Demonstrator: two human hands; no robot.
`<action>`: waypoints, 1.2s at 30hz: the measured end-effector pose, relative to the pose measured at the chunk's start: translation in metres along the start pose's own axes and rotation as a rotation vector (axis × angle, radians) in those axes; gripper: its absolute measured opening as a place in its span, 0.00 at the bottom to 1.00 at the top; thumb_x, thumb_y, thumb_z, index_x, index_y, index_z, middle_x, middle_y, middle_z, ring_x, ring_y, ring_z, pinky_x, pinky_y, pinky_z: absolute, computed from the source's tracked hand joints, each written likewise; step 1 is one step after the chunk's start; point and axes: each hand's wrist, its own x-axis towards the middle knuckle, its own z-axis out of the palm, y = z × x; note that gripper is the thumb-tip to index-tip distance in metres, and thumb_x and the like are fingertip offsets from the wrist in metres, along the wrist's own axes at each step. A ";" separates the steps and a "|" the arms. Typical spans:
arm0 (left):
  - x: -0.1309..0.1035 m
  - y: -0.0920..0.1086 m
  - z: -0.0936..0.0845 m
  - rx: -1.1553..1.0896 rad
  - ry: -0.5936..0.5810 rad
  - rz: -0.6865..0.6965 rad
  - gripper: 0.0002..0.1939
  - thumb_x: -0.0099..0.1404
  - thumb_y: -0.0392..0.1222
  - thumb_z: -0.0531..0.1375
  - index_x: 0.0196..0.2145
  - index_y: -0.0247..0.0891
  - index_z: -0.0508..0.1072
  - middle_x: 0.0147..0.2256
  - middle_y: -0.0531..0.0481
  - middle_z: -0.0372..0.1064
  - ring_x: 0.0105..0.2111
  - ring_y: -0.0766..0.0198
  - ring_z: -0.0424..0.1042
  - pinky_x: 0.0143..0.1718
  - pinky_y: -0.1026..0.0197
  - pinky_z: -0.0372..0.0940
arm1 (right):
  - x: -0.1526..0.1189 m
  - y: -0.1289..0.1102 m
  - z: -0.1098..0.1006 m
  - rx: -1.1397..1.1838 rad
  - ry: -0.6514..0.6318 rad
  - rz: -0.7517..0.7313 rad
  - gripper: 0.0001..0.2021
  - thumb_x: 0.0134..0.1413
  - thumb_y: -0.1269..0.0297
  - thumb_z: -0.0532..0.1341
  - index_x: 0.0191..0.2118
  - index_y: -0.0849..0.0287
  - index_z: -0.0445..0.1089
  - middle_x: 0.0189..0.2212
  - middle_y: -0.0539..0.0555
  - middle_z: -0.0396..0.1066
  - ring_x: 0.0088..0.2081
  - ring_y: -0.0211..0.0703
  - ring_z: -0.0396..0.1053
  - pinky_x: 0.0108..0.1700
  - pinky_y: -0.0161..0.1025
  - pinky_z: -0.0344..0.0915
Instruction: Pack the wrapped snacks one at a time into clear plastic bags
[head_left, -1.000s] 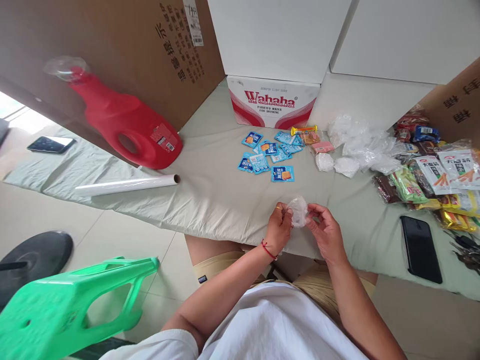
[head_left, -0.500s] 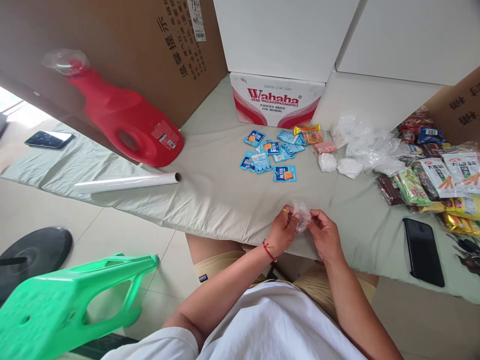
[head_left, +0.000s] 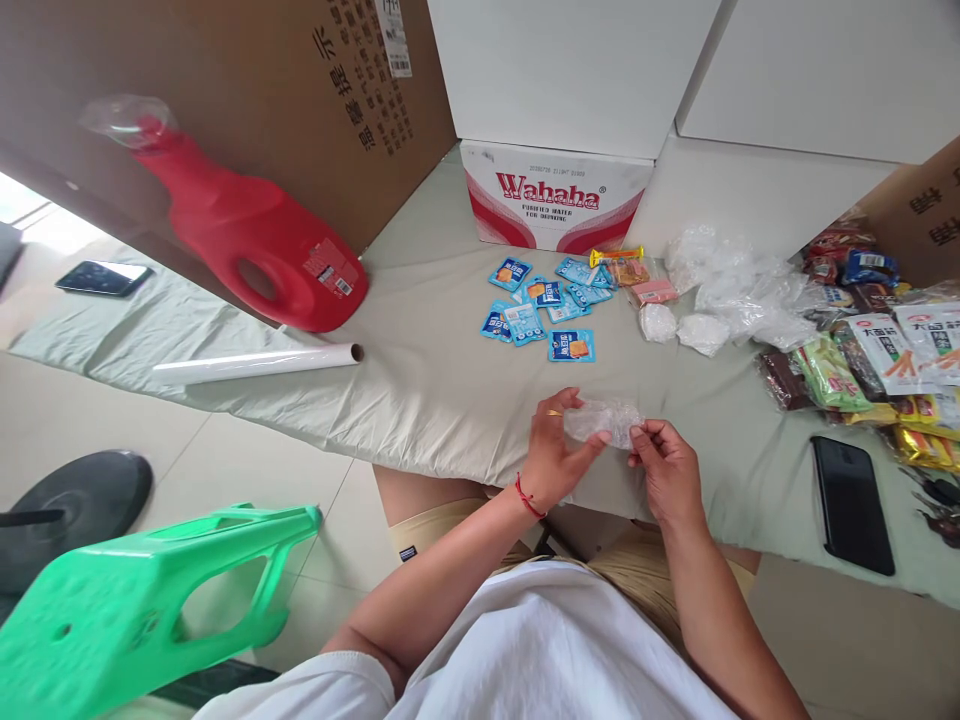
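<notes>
Both hands hold a clear, crinkled plastic piece (head_left: 604, 422) above the front edge of the cloth-covered table (head_left: 435, 400). My left hand (head_left: 556, 452), with a ring and a red string bracelet, has its thumb and fingers around the plastic's left end. At the other end, my right hand (head_left: 666, 468) pinches the plastic between thumb and fingers. Several blue snack packets (head_left: 571, 345) lie beyond the hands. Two white wrapped pieces (head_left: 703, 333) sit to their right, beside a pile of clear plastic (head_left: 739, 290).
A red jug (head_left: 262, 240) and white roll (head_left: 259, 365) are at left, a Wahaba-style printed carton (head_left: 555, 200) at the back. Snack packs (head_left: 829, 375) and a black phone (head_left: 853, 505) lie right. A green stool (head_left: 112, 610) stands at lower left.
The plastic, bunched up before, is now stretched wider between my hands. My right hand has shifted right, and my left hand's fingers have spread further.
</notes>
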 end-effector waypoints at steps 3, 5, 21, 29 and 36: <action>0.006 -0.005 0.003 -0.021 -0.100 -0.168 0.23 0.59 0.43 0.67 0.52 0.39 0.73 0.44 0.44 0.77 0.48 0.52 0.74 0.55 0.49 0.65 | -0.001 -0.004 -0.002 0.099 -0.033 0.021 0.15 0.51 0.51 0.73 0.35 0.55 0.74 0.29 0.47 0.67 0.26 0.33 0.63 0.29 0.33 0.63; 0.011 -0.010 0.001 -0.143 -0.163 -0.286 0.12 0.62 0.42 0.63 0.44 0.39 0.77 0.41 0.46 0.78 0.41 0.56 0.75 0.48 0.54 0.68 | -0.001 -0.007 -0.007 0.177 -0.038 0.066 0.15 0.48 0.51 0.74 0.34 0.54 0.74 0.27 0.47 0.66 0.26 0.33 0.62 0.27 0.31 0.62; 0.018 0.004 -0.013 -0.169 -0.305 0.146 0.13 0.62 0.31 0.56 0.28 0.44 0.78 0.36 0.47 0.78 0.46 0.56 0.75 0.55 0.50 0.67 | 0.020 -0.029 -0.025 -0.110 -0.365 0.157 0.22 0.50 0.42 0.71 0.42 0.55 0.79 0.39 0.54 0.76 0.41 0.44 0.69 0.42 0.37 0.68; 0.028 -0.005 -0.029 -0.150 -0.201 0.116 0.11 0.55 0.29 0.58 0.20 0.41 0.73 0.47 0.44 0.75 0.61 0.50 0.65 0.63 0.44 0.60 | 0.028 -0.034 -0.027 -0.048 -0.223 0.121 0.21 0.44 0.44 0.75 0.30 0.57 0.74 0.27 0.49 0.70 0.30 0.37 0.64 0.32 0.34 0.62; 0.033 -0.012 -0.028 -0.247 0.175 -0.303 0.10 0.58 0.38 0.63 0.39 0.40 0.73 0.45 0.45 0.71 0.45 0.58 0.73 0.42 0.58 0.70 | 0.021 -0.033 -0.023 0.149 -0.041 0.112 0.21 0.43 0.47 0.76 0.32 0.56 0.71 0.26 0.47 0.66 0.26 0.35 0.61 0.26 0.32 0.59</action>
